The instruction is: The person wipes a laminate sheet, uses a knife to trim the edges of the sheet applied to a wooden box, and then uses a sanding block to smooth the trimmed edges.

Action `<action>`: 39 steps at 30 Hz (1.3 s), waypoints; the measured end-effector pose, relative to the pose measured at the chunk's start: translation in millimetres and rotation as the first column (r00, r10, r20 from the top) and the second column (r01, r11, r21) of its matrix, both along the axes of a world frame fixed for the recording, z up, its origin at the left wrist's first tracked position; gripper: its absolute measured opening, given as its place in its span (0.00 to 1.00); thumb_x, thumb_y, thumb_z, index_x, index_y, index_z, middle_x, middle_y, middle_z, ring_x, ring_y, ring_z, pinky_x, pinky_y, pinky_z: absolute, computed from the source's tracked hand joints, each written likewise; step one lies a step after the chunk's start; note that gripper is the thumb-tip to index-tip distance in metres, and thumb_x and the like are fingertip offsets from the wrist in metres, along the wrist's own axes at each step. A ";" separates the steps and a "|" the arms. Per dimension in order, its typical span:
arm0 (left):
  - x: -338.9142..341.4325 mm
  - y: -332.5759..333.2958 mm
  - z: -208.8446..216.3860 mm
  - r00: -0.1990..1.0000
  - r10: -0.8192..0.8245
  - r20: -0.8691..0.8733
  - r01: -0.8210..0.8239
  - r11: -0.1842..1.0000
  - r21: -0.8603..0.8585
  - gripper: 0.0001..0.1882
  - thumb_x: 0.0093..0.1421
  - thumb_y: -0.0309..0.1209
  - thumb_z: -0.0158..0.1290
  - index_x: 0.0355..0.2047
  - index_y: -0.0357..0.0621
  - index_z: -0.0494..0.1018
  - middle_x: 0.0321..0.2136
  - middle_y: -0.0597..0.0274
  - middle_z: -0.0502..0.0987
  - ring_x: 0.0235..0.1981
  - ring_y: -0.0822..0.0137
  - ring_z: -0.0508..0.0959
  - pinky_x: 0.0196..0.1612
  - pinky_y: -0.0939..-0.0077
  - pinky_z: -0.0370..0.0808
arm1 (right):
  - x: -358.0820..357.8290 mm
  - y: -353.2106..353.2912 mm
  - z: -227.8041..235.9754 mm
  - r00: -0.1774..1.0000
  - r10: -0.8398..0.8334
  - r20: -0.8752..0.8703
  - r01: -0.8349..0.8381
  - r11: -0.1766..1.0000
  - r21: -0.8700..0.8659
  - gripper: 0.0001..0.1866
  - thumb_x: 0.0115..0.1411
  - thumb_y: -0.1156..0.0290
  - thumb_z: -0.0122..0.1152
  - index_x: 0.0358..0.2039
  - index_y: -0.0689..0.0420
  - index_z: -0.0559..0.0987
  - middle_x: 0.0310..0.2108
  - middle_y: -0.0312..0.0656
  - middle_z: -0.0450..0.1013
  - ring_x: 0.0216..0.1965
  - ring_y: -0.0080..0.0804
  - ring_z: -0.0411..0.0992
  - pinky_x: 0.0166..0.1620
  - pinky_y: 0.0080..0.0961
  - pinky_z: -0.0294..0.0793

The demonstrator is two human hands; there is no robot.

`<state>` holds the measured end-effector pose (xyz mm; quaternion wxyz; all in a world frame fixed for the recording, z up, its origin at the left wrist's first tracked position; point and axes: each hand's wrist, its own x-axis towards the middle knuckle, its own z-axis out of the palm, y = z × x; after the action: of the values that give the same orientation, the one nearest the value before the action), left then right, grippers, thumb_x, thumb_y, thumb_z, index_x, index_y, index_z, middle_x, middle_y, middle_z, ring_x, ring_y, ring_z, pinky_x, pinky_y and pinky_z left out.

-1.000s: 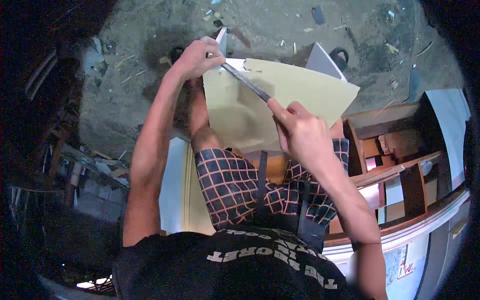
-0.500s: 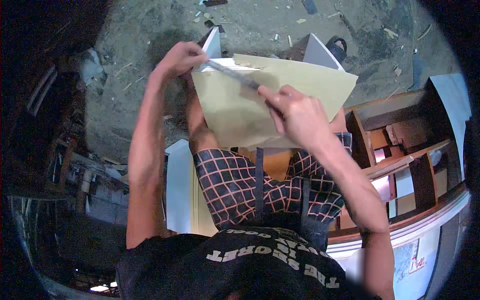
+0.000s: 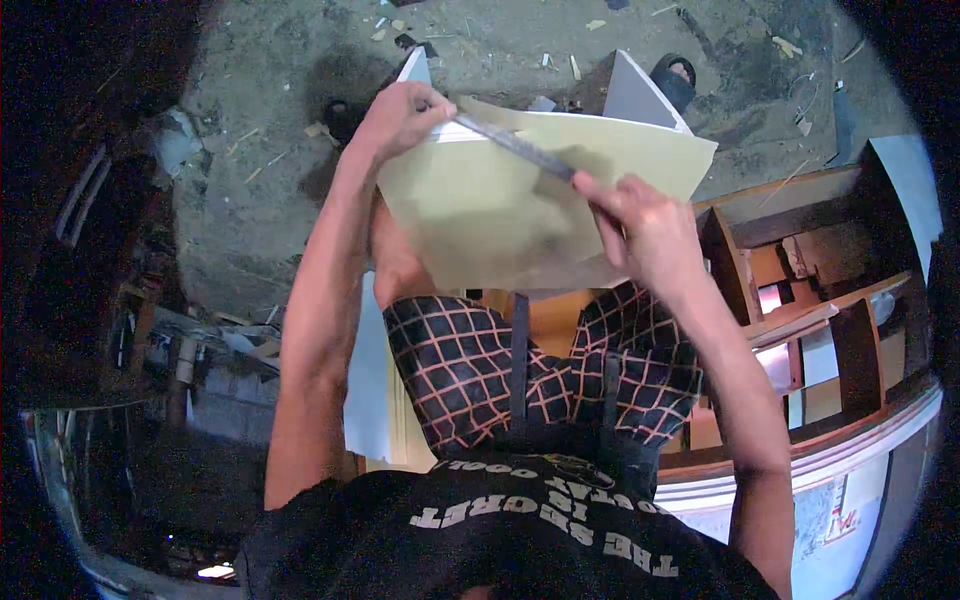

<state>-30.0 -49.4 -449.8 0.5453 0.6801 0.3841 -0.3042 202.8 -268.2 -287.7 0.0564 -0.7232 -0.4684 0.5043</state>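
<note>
A pale yellow sheet (image 3: 500,215) lies over a white piece across my knees, two white panels (image 3: 645,95) standing out beyond its far side. Slanting over the sheet's far edge is a long, flat grey file (image 3: 515,146). My right hand (image 3: 645,225) is closed round its near end, forefinger stretched along it. At the other end, my left hand (image 3: 408,118) pinches the file's tip by the far left corner. Beside that tip, a ragged yellowish strip (image 3: 478,106) rises along the edge; whether it is still attached I cannot tell.
To my right stands a brown wooden frame with compartments (image 3: 860,350), next to a light blue panel (image 3: 910,205). A white and cream board (image 3: 370,380) is by my left thigh. Chips and scraps litter the grey floor (image 3: 260,120); a sandalled foot (image 3: 675,80) rests beyond the sheet.
Both hands have shifted right with the file, and the file has slid along the sheet's far edge. The strip near the far left corner now lies differently, nearer the left hand.
</note>
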 end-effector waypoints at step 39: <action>47.9 -27.6 8.9 0.946 -0.257 -0.199 0.278 0.956 0.088 0.20 0.58 0.44 0.59 0.34 0.36 0.82 0.30 0.50 0.83 0.30 0.59 0.82 0.37 0.64 0.76 | 48.3 -34.8 -47.0 0.994 0.027 -0.105 -0.018 0.996 0.089 0.22 0.54 0.74 0.61 0.50 0.43 0.81 0.27 0.41 0.73 0.28 0.45 0.76 0.34 0.40 0.78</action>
<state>17.9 -77.0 -440.9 0.4207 0.7249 0.3540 -0.4150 251.1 -303.0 -334.7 0.1074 -0.6870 -0.4946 0.5214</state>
